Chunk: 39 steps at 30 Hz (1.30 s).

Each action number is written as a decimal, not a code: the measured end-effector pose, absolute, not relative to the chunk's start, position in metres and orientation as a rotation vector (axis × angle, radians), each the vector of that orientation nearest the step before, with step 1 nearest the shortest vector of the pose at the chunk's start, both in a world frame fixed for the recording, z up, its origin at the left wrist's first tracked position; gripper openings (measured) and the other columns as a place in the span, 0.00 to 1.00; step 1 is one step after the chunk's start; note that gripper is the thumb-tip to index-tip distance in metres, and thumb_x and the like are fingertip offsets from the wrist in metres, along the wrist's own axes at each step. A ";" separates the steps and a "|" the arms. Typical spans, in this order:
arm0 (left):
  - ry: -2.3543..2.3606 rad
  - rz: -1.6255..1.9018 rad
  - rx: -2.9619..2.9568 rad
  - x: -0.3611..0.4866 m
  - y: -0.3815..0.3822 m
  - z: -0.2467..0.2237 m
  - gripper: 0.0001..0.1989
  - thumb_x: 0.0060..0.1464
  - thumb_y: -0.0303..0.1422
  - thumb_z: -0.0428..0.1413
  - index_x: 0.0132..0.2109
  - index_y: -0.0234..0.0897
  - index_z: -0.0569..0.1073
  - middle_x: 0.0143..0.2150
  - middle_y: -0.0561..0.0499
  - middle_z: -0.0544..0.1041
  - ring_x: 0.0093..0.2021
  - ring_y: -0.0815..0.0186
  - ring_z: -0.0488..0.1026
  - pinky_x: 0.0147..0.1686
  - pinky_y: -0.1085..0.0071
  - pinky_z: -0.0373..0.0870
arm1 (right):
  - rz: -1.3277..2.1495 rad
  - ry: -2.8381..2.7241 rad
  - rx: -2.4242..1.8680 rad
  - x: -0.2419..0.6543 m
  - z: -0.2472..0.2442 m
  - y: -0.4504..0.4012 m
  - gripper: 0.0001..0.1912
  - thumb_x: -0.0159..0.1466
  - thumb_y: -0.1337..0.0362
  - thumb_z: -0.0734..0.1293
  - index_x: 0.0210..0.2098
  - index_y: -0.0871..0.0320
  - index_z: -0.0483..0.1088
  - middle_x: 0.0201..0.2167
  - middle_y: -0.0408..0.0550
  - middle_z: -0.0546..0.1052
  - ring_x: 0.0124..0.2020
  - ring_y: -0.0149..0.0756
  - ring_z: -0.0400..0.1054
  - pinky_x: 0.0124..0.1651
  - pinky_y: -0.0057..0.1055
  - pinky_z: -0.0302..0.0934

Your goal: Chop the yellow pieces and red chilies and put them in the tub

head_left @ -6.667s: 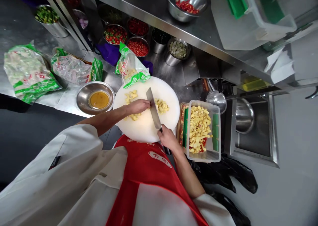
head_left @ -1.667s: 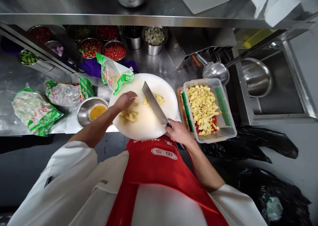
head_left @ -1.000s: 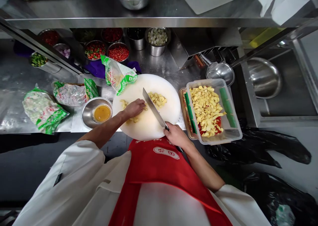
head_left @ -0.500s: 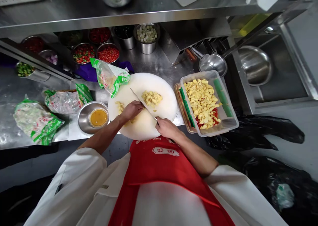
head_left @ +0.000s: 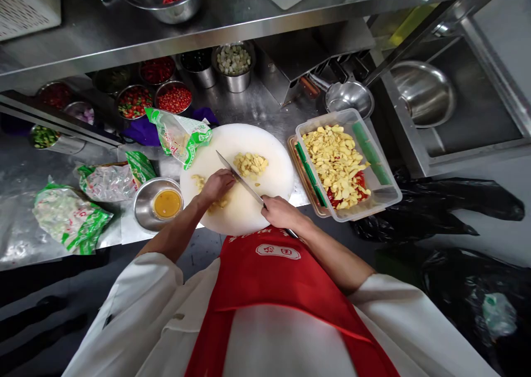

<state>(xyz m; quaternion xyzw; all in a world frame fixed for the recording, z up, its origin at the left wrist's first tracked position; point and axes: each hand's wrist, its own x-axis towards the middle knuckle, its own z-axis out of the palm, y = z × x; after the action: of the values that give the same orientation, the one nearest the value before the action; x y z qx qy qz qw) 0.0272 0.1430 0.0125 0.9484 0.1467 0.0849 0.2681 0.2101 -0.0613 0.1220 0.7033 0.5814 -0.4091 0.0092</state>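
A round white cutting board (head_left: 265, 200) lies at the counter's front edge. My right hand (head_left: 282, 211) is closed around the handle of a knife (head_left: 243, 182), whose blade points up and left across the board. Left of the blade, my left hand (head_left: 218, 186) rests on the board with curled fingers; what lies under them is hidden. Sliced pale yellow pieces (head_left: 250, 165) sit in a pile right of the blade. Smaller bits (head_left: 199, 181) lie at the board's left side. Right of the board, a clear plastic tub (head_left: 384, 197) holds many yellow slices over something red.
A steel bowl (head_left: 143, 205) of orange-brown liquid stands left of the board. Green-and-white plastic bags (head_left: 70, 216) lie on the left and behind. Several steel containers of chopped food stand under the shelf (head_left: 232, 26). A sink (head_left: 477, 128) is at the right.
The whole view has shifted and turned slightly. Both hands keep nearly the same places on the board, the knife still in my right hand.
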 end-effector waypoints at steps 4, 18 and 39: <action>0.351 0.241 2.563 0.026 0.148 0.011 0.15 0.65 0.37 0.50 0.38 0.37 0.78 0.41 0.45 0.78 0.44 0.61 0.74 0.47 0.64 0.73 | -1.286 1.868 2.219 0.213 0.122 -0.060 0.14 0.67 0.64 0.57 0.45 0.61 0.71 0.43 0.58 0.79 0.41 0.43 0.74 0.37 0.31 0.54; 0.321 0.252 2.584 0.022 0.157 0.013 0.14 0.65 0.36 0.49 0.37 0.37 0.77 0.41 0.45 0.78 0.43 0.61 0.73 0.46 0.64 0.72 | -1.402 1.803 2.305 0.207 0.106 -0.047 0.12 0.66 0.67 0.58 0.42 0.61 0.72 0.36 0.55 0.81 0.38 0.40 0.75 0.37 0.28 0.56; 0.445 0.241 2.531 0.019 0.158 0.008 0.13 0.65 0.37 0.50 0.39 0.39 0.78 0.45 0.45 0.75 0.48 0.61 0.72 0.52 0.63 0.71 | -1.360 1.818 2.213 0.215 0.122 -0.061 0.13 0.68 0.65 0.57 0.44 0.60 0.72 0.39 0.54 0.80 0.40 0.41 0.73 0.36 0.30 0.52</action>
<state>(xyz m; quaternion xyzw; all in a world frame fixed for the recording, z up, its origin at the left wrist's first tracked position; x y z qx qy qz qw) 0.0188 0.1585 0.0077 0.9424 0.1655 0.0896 0.2766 0.2151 -0.0615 0.1219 0.6980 0.5733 -0.4289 -0.0143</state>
